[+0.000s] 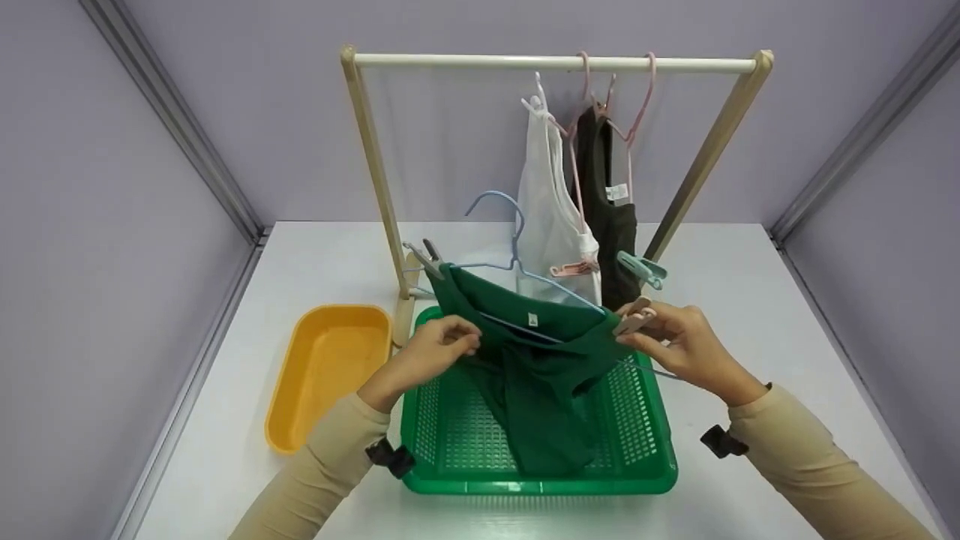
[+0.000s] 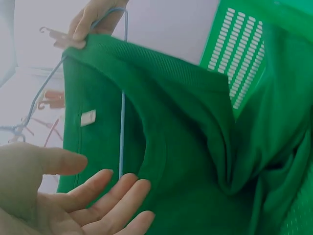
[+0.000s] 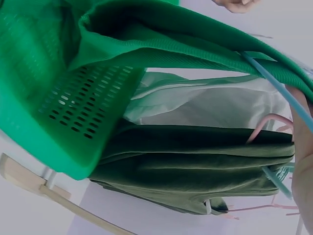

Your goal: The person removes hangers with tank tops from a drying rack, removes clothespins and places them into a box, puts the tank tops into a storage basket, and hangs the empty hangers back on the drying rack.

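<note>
A green garment (image 1: 551, 375) with a small white label hangs on a blue hanger (image 1: 517, 247), its lower part drooping into the green basket (image 1: 540, 486). At its left shoulder a grey clothespin (image 1: 429, 259) is clipped on. My right hand (image 1: 686, 345) pinches a pale pink clothespin (image 1: 636, 316) at the right shoulder of the garment. My left hand (image 1: 435, 349) is beside the left part of the neckline; in the left wrist view its fingers (image 2: 112, 196) are spread and relaxed, gripping nothing. Most of the right hand is cut off in the right wrist view.
Behind the garment stands a rack with a white rail (image 1: 465, 60). From it hang a white garment (image 1: 544, 187) and a dark garment (image 1: 619, 232) on pink hangers, with a teal clothespin (image 1: 642, 268) near them. A yellow tray (image 1: 330, 375) lies to the left.
</note>
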Demonstrator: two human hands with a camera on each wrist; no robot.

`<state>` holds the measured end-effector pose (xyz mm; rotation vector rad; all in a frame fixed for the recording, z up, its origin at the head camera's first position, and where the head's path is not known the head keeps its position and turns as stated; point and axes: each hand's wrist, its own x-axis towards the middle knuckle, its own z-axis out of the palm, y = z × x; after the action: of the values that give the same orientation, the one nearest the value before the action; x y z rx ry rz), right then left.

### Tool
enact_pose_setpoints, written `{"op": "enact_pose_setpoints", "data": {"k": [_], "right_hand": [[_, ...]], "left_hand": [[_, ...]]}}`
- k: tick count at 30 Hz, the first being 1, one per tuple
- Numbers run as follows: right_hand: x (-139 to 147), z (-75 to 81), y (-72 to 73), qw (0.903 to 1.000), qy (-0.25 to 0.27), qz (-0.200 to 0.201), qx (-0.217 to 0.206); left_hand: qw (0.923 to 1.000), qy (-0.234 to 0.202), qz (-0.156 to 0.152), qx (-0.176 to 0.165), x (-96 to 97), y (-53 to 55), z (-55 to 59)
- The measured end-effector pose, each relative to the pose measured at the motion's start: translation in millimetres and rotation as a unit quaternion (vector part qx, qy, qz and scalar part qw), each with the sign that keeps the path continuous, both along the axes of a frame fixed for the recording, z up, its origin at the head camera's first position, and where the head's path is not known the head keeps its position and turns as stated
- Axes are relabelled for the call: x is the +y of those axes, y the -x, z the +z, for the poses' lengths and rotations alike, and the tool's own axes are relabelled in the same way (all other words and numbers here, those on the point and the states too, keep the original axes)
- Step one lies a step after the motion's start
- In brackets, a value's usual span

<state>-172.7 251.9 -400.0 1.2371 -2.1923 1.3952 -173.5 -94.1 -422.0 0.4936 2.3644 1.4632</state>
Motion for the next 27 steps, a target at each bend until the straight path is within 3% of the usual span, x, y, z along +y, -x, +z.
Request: {"op": "enact_pose_setpoints", "data": {"k": [4,7,12,17,22,27], "right_hand": [[3,-5.2,-2.0,0.9996,0.010,0.012,-0.024],[5,-9.0,-3.6,0.9986,0.026,0.021,-0.041],[7,-13.0,-6.0,0.9973,0.030,0.023,-0.062],[7,-15.8,-7.3,0.9961,0.034,0.036,-0.073],[8,-17.6,-7.9,0.9952,0.033,0.043,-0.082],[11,-19.4,-6.7,0.9938,0.033,0.052,-0.093]], "left_hand": [[0.9978,-0.010,0.059,0.027,-11.3,2.3,-1.1],[0.9915,-0.002,0.115,0.061,-19.1,4.3,-1.1],[0.9673,0.038,0.209,0.138,-28.3,6.7,-3.5],[0.9441,0.065,0.271,0.176,-32.3,10.6,-7.4],[0.9378,0.079,0.280,0.189,-33.5,12.7,-11.3],[0.9515,0.050,0.228,0.201,-35.3,13.7,-14.2]]}}
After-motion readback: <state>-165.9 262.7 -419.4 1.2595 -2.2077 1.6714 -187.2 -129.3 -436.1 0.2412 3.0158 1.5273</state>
